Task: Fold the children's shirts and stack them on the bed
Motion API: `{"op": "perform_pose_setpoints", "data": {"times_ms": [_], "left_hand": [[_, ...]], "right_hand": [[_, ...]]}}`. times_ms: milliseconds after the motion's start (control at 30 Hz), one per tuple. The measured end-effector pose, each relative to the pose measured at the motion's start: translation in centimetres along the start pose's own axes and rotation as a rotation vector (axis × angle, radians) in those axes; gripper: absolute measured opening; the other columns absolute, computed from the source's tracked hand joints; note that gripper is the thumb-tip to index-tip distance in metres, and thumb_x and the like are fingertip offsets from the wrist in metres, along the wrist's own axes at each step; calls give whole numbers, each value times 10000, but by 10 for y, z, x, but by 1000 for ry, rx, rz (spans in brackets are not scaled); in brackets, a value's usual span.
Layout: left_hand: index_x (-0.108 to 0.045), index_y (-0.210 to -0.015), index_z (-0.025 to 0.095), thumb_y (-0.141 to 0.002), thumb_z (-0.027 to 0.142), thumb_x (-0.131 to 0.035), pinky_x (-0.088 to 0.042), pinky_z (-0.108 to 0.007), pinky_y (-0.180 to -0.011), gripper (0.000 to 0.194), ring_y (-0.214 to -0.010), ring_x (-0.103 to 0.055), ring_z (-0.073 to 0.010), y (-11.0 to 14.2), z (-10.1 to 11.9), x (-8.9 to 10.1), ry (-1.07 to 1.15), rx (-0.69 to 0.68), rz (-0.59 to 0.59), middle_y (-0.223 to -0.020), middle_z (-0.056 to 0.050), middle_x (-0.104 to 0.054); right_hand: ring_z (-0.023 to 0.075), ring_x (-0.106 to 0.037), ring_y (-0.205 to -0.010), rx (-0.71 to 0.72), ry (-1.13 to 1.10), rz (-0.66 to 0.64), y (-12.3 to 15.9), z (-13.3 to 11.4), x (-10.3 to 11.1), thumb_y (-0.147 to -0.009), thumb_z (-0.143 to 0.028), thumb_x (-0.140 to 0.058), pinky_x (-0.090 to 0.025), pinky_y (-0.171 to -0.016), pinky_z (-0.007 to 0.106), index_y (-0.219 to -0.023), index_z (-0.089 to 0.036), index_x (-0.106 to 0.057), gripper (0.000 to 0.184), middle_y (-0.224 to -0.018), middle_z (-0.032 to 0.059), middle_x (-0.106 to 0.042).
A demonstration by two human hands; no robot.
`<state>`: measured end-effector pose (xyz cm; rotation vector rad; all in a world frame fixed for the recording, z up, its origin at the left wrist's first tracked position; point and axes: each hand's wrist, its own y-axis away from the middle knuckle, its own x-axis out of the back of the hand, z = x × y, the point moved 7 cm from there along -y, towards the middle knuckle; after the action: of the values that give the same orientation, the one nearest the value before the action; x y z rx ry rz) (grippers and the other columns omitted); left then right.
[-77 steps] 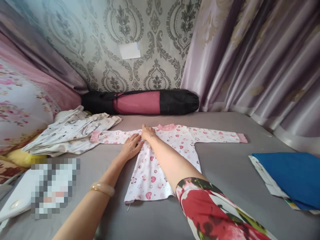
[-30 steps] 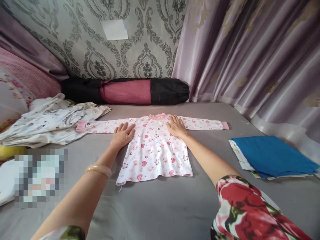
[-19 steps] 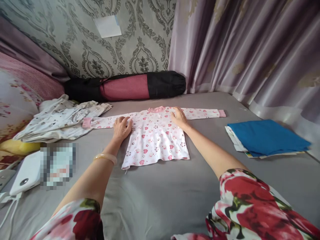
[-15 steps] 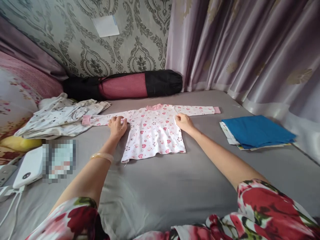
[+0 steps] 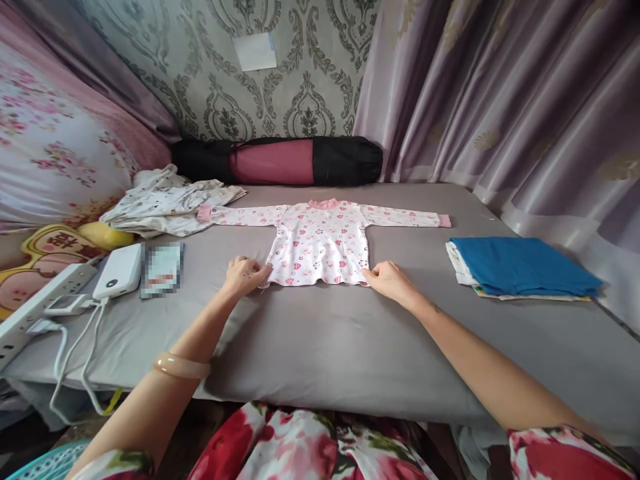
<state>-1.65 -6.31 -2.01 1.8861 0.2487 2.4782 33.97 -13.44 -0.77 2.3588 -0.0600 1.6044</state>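
A small white long-sleeved shirt [image 5: 320, 243] with pink hearts, pink collar and pink cuffs lies flat on the grey sheet, its sleeves stretched out to both sides and its hem toward me. My left hand [image 5: 246, 275] is closed on the lower left corner of the hem, thumb over the cloth. At the lower right corner, my right hand [image 5: 393, 281] pinches the hem between thumb and fingers. The left cuff touches a crumpled white patterned garment [image 5: 173, 200] lying beyond it.
Folded cloths with a blue one [image 5: 525, 265] on top lie at the right. A black and pink rolled bag [image 5: 273, 161] rests along the wall. On the left are a white power bank [image 5: 118, 270], cables, a power strip [image 5: 45, 303] and a blurred packet [image 5: 163, 269].
Both hands have come down from the shirt's upper sides to its hem corners and grip there. The shirt's hem looks straighter. The camera view has shifted.
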Motion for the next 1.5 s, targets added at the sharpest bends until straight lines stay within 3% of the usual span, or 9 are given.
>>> {"op": "perform_pose_setpoints", "data": {"times_ms": [267,533,733,833,1000,1067,1133,1300,1500], "left_hand": [[-649,-628,196,-743,533,-531,-425,-324,-828,374,-1015,-574,-305,7,6,-2,21,-85,21,-819,-103,-688],[-618,-625,196,-717,618,-517,-360,-276,-619,444,-730,-581,-230,7,-13,14,74,-68,-97,-589,-39,-594],[-630,-641,204,-710,597,-543,-375,-269,-598,409,-727,-602,-224,6,-16,16,84,-102,-178,-620,-33,-621],[-660,-752,206,-730,525,-579,-418,-275,-649,330,-827,-625,-242,-1,-6,25,33,-111,-76,-792,-56,-686],[-652,-922,200,-876,283,-427,-452,-286,-850,244,-971,-622,-216,-15,60,27,110,-325,149,-1009,-76,-701],[-638,-1003,183,-906,242,-362,-445,-327,-886,298,-1062,-602,-247,-28,72,29,106,-205,272,-1106,-114,-680],[-629,-1040,164,-916,301,-379,-436,-395,-909,311,-1125,-581,-307,-44,73,24,68,-26,248,-1162,-161,-662],[-619,-1045,172,-868,406,-474,-439,-435,-899,327,-1138,-595,-339,-74,66,14,102,125,22,-1203,-188,-653],[-580,-1116,194,-844,306,-505,-468,-345,-782,304,-1046,-644,-284,-82,58,6,239,134,45,-1154,-152,-672]], "right_hand": [[108,-419,-398,3,-150,-111,-5,9,-13,-775,-442,-546,-293,-455,230,-470,-234,-386,403,-386,-38,-381],[69,-363,-349,-79,-222,-187,-13,24,-8,-744,-403,-635,-239,-390,203,-523,-208,-448,349,-408,-55,-416],[102,-484,-404,-60,-84,-209,-14,21,-3,-782,-417,-613,-320,-440,213,-524,-199,-495,357,-472,-16,-519],[162,-597,-556,24,91,-144,-16,8,11,-841,-430,-562,-354,-512,238,-570,-201,-546,356,-564,36,-599],[201,-618,-992,356,121,132,-25,-65,15,-972,-256,-367,-414,-794,258,-922,-206,-646,288,-1057,100,-685],[197,-567,-1104,515,75,107,-32,-96,-2,-988,-236,-339,-390,-920,269,-1060,-193,-619,293,-1186,103,-643],[212,-493,-1222,564,71,95,-44,-113,-17,-999,-257,-327,-328,-1039,326,-1150,-169,-583,310,-1309,120,-576],[239,-283,-1422,435,28,61,-78,-105,-27,-1021,-358,-232,-163,-1169,449,-1387,-136,-430,471,-1524,140,-378],[262,-145,-1484,368,37,1,-93,-84,-27,-1010,-470,-157,-88,-1191,489,-1496,-162,-346,606,-1606,98,-235]]}}
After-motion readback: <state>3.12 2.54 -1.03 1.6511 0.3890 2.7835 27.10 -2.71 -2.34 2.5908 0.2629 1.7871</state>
